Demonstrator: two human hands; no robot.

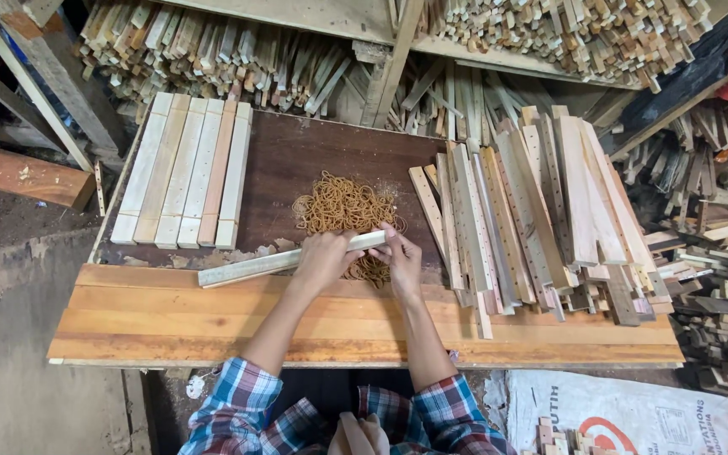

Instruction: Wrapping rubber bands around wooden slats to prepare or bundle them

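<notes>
My left hand [323, 257] grips a bundle of pale wooden slats [250, 266] that lies across the near part of the workbench, its long end pointing left. My right hand [400, 257] is at the bundle's right end, fingers closed around it just over a heap of tan rubber bands [339, 205]. Whether a band is on the fingers I cannot tell. Both sleeves are blue and red plaid.
A neat row of finished slat bundles [185, 173] lies at the left on the dark bench top [297, 152]. A loose pile of drilled slats [532, 219] fills the right side. Orange planks [170, 324] form the near edge. More offcuts crowd the shelves behind and the floor right.
</notes>
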